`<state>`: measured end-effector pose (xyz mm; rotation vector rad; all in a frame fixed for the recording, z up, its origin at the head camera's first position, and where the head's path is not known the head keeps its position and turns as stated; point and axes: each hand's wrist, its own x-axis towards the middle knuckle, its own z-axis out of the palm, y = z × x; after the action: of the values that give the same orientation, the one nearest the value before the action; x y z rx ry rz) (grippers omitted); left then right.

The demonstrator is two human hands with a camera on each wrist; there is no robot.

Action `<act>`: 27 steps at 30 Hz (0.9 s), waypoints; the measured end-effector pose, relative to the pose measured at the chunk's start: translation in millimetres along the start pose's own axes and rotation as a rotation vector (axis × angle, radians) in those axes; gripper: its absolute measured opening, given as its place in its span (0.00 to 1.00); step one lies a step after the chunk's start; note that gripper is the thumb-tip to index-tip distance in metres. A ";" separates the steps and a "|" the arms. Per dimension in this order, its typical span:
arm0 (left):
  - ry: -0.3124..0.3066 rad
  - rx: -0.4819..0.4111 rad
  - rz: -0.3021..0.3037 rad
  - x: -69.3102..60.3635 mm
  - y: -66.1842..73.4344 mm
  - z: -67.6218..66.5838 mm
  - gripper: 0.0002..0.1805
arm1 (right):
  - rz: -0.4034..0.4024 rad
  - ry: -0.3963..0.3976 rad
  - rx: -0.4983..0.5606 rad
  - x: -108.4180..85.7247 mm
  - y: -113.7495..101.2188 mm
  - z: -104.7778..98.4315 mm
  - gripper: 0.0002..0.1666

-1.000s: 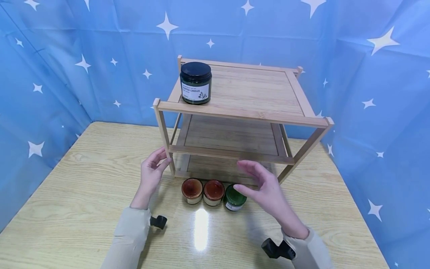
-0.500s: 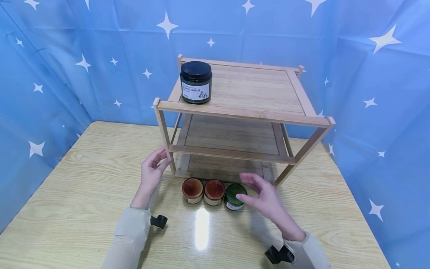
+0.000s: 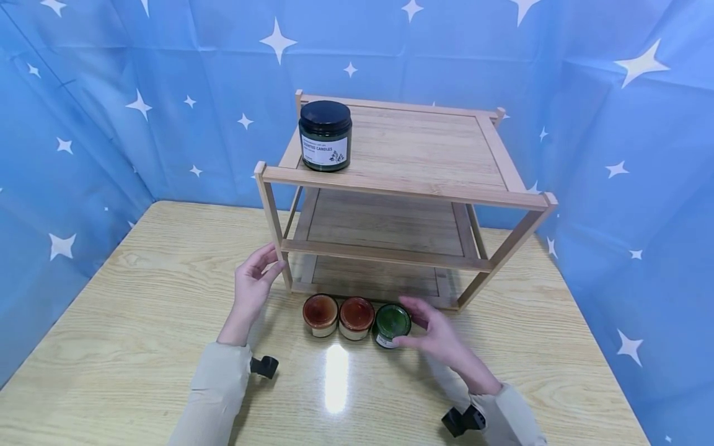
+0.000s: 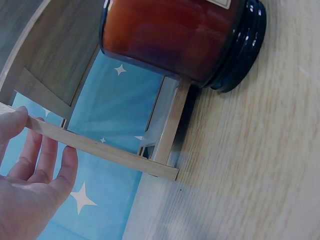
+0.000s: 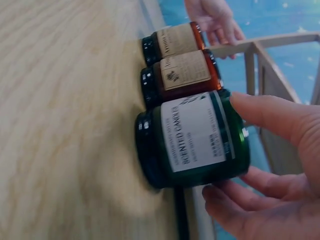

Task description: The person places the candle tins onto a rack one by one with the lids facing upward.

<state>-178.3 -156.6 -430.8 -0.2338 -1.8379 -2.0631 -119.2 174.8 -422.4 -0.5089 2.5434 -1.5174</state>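
My left hand [image 3: 253, 285] pinches the front left post of the wooden rack [image 3: 390, 249]; the left wrist view shows its thumb and fingers on either side of the post [image 4: 100, 148]. Three small jars stand in a row before the rack, black lids down on the table: an amber jar [image 3: 320, 311], a second amber jar [image 3: 356, 314] and a green jar [image 3: 392, 321] at the right. My right hand [image 3: 437, 334] curls round the green jar, thumb at the near side and fingers at the far side. In the right wrist view, the green jar's label [image 5: 192, 131] faces the camera.
A large dark green jar [image 3: 326, 139] with a black lid stands on the rack's top shelf [image 3: 424, 148], at the left. The rack's lower shelves lie behind the small jars. Beyond the wooden table [image 3: 139, 322] hangs a blue curtain [image 3: 212, 80] with white stars.
My right hand has come down and towards me, from above the green jar to around it. My left hand has stayed on the post.
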 end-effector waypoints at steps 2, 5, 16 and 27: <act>0.001 0.002 -0.005 0.0 -0.1 -0.2 0.19 | 0.007 -0.015 -0.015 0.0 3.6 1.4 0.43; 0.000 0.003 -0.006 0.0 -0.1 -0.5 0.19 | 0.015 -0.030 -0.033 0.1 8.8 4.1 0.45; 0.002 -0.028 0.009 0.3 -1.3 -0.4 0.24 | -0.029 -0.027 -0.151 2.0 20.5 12.1 0.42; 0.015 -0.024 0.002 0.2 -1.2 0.2 0.22 | -0.094 0.012 -0.152 1.9 25.2 14.1 0.41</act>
<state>-179.0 -156.4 -431.8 -0.2260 -1.8051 -2.0807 -122.4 173.5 -451.2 -0.6492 2.6933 -1.3652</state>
